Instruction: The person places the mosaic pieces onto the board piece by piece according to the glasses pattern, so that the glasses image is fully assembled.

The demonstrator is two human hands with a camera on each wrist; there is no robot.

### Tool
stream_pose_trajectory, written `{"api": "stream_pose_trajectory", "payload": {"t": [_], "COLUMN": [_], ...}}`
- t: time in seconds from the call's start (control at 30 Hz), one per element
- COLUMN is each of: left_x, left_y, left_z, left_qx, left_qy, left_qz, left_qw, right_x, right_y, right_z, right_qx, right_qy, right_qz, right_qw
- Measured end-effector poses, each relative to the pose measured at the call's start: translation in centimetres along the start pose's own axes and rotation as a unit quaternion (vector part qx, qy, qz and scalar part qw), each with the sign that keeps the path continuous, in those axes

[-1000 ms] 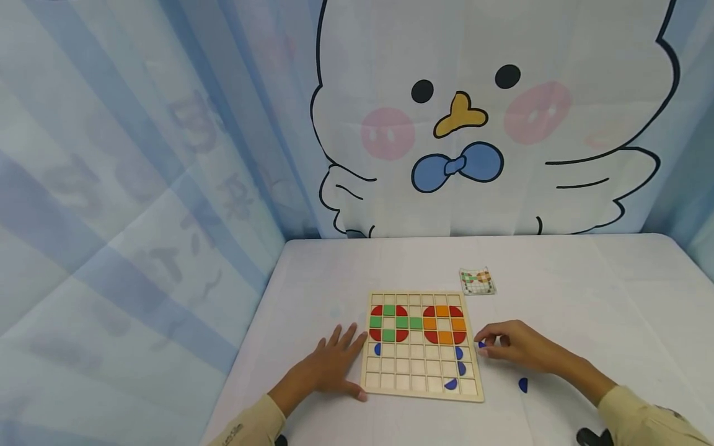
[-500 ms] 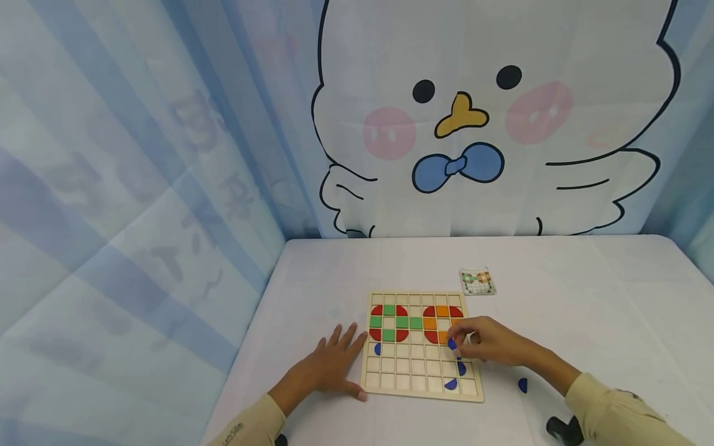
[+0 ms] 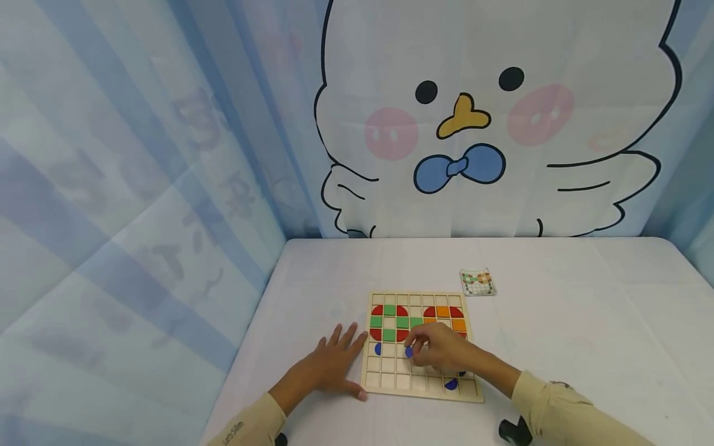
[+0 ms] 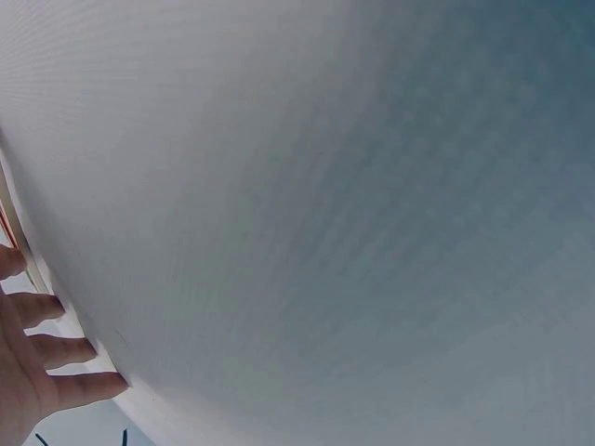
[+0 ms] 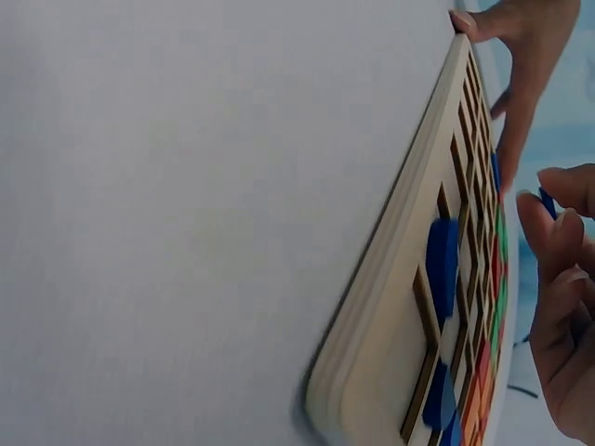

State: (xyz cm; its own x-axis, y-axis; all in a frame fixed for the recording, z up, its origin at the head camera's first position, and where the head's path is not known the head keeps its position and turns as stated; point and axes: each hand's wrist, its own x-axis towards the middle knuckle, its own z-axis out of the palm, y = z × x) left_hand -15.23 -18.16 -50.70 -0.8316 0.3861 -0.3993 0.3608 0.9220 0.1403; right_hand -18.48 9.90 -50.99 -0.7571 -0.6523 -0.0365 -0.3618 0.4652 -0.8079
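Note:
A wooden grid board (image 3: 389,380) lies on the table, with red, green and orange tiles set in its far rows. My left hand (image 3: 333,364) is flat with spread fingers, its thumb and a fingertip at the board's left edge. Over the middle of the board, my right hand (image 3: 440,348) pinches a blue half-round tile (image 3: 409,352) between thumb and fingers; the right wrist view shows this tile (image 5: 548,203) edge-on. Another blue tile (image 3: 378,349) sits in a left cell, and one (image 3: 450,384) lies askew near the front right. My right hand covers part of the orange-and-red group.
Beyond the board's far right corner lies a small pattern card (image 3: 477,282) printed with a coloured grid. White cloth covers the table (image 3: 586,310). A curtain with a cartoon figure (image 3: 457,124) hangs behind the table's far edge. A black device (image 3: 515,432) is at my right sleeve.
My right hand has carried the blue tile leftward from beside the board to over its middle. The loose blue tile on the table is now hidden by my right arm. My left hand stays put.

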Motion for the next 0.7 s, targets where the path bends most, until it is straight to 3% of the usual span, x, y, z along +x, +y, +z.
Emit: {"api": "stream_pose_trajectory", "payload": {"t": [0.27,0.7], "left_x": [0.1,0.2], "left_y": [-0.1,-0.3], "left_z": [0.1,0.2], "left_qx": [0.004,0.000], "left_qy": [-0.002,-0.003], "left_qz": [0.003,0.006], "left_qw": [1.0000,1.0000], "right_x": [2.1,3.9], "right_y": [-1.5,-2.7], "right_z": [2.8,5.4], "right_qx": [-0.044,-0.085], "right_qy": [0.009,0.026], "right_qz": [0.004,0.013], "right_qw": [0.9990,0.9960]}}
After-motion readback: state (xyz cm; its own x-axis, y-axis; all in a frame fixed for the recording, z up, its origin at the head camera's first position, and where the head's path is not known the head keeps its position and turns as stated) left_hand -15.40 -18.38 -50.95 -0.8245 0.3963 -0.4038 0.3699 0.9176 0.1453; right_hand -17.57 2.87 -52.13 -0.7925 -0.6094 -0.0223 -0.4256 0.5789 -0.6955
